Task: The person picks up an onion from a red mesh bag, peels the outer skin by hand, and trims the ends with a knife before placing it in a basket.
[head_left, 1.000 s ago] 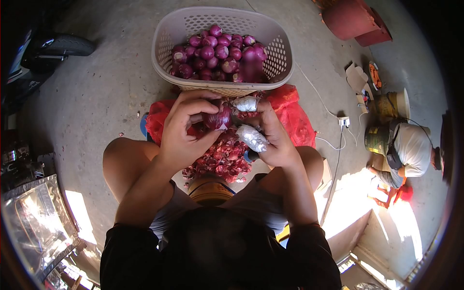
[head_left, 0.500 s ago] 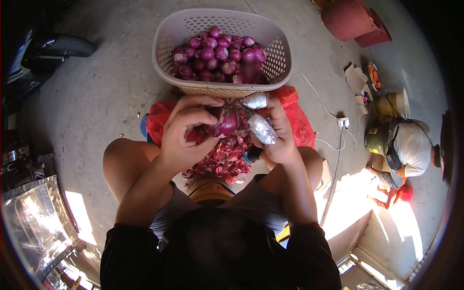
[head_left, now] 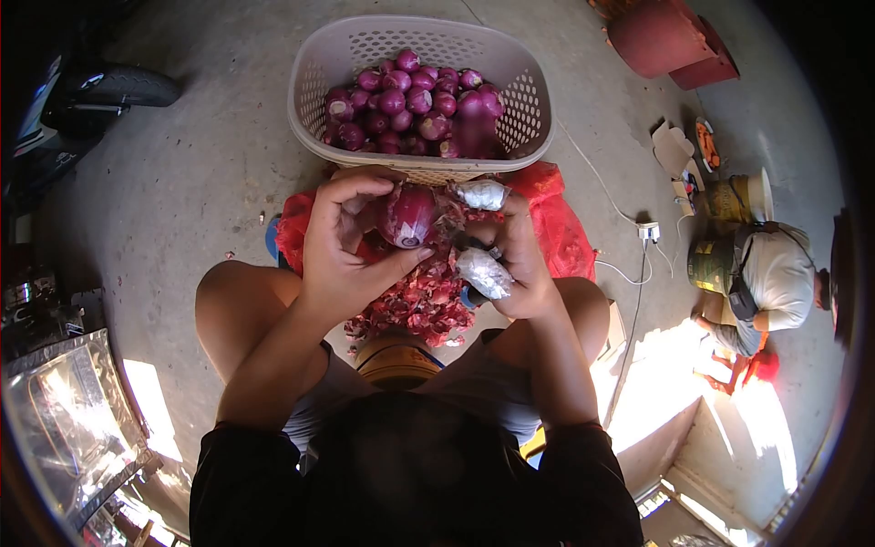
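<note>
My left hand (head_left: 342, 246) is closed around a red onion (head_left: 407, 215), its fingers on the far side and its thumb below. The onion is smooth and purple, with a pale end turned toward me. Just to its right is my right hand (head_left: 524, 264), thumb and forefinger apart, both wrapped in shiny silvery, plastic-like covering. Thin torn onion skin (head_left: 448, 217) hangs by the wrapped fingertips, close to the onion. Below both hands lies a heap of red onion skins (head_left: 415, 305). Beyond them, a grey plastic basket (head_left: 424, 164) holds many purple onions (head_left: 401, 100).
Red mesh sacking (head_left: 561, 232) lies under and beside the heap. A round yellowish container (head_left: 396, 360) stands between my legs. At the right, a cable with a white socket block (head_left: 647, 231) crosses the floor, and another person (head_left: 775, 278) bends over near buckets (head_left: 711, 264).
The onion has turned in my left hand, so its pale end now faces me, and it sits slightly further left. My right thumb has moved down, widening the gap from the forefinger.
</note>
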Demonstrator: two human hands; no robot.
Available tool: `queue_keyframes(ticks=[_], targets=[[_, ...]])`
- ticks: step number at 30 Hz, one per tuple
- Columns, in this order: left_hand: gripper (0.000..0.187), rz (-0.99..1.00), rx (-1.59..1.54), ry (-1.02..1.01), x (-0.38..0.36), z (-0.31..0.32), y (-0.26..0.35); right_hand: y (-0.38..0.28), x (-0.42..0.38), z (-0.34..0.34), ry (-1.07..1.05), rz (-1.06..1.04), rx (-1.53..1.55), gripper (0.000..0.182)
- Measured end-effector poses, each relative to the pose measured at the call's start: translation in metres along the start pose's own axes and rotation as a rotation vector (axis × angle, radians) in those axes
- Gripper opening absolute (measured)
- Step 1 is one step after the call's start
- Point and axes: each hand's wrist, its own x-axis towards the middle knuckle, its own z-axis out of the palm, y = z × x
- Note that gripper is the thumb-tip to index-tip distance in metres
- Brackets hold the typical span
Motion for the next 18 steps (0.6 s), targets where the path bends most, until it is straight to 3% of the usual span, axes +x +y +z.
queue_keyframes(ticks=[5,10,18], targets=[[0.059,0.000,-0.007,0.023,-0.002,0.001,-0.003,0.004,0.006,0.008,0.039,-0.037,-0.070,0.054],[0.058,-0.005,-0.022,0.010,-0.002,-0.001,-0.003,-0.007,0.008,0.009,0.014,0.004,0.087,0.043],[0.059,-0.060,-0.092,-0.028,-0.006,0.001,-0.003,-0.005,0.008,0.007,0.040,0.003,0.153,0.041]])
